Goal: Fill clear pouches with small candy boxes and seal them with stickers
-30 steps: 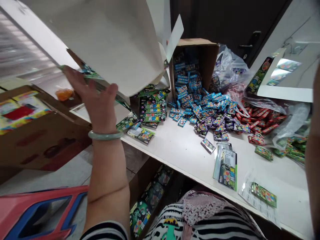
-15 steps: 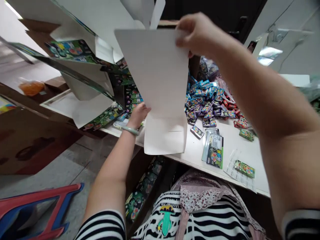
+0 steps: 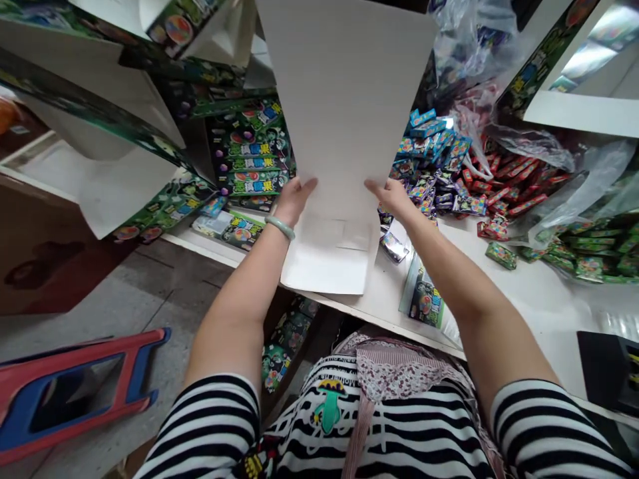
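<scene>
I hold a flat white carton blank [image 3: 344,120] upright in front of me, its plain inside facing me. My left hand [image 3: 295,198] grips its lower left edge and my right hand [image 3: 389,196] grips its lower right edge, fingers curled behind the card. The blank's bottom flap [image 3: 332,263] hangs over the white table [image 3: 529,299] near its front edge. A jade bangle [image 3: 279,227] sits on my left wrist.
Stacked green printed boxes [image 3: 249,150] and more unfolded cartons [image 3: 104,126] stand at the left. Piles of small blue [image 3: 432,150], red [image 3: 514,193] and green packets [image 3: 594,249] cover the table behind. A green card pack [image 3: 424,303] lies by my right forearm. A red-blue stool [image 3: 70,392] lies on the floor.
My right hand came down from the blank's top edge to its lower right side. The blank rose and now stands squarely between both hands.
</scene>
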A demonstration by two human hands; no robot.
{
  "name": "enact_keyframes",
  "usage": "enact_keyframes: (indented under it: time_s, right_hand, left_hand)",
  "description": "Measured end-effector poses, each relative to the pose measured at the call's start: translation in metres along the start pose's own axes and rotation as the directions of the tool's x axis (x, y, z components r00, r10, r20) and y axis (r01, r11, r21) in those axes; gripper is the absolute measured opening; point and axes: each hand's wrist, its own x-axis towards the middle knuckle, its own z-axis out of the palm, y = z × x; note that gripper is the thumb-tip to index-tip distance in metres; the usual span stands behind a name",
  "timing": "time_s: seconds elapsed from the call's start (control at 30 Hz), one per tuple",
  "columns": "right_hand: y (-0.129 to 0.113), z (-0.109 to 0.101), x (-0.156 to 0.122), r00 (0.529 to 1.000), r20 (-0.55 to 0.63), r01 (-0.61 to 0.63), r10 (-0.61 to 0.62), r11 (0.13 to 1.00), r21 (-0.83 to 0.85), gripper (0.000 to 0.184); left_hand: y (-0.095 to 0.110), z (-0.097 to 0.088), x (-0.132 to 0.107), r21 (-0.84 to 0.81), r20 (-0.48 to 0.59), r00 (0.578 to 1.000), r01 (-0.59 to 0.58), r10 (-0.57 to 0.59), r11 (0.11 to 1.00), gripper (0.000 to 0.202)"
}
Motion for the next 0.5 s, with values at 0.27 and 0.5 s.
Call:
enact_keyframes:
  time_s: [0.27, 0.5]
  right_hand:
    - [0.036, 0.028, 0.008, 0.971, -0.183, -0.112, 0.154, 0.969, 0.219, 0.079]
    - [0.048, 0.041, 0.015, 0.957, -0.240, -0.124, 0.161, 0.979, 0.161, 0.078]
  left_hand:
    - [-0.006, 0.013, -0.002, -0.079, -0.017, 0.994, 0.110, -0.112, 0.991, 0.041]
    - [-0.002, 0.013, -0.001, -0.001, -0.049, 0.996, 0.081, -0.081, 0.997, 0.051]
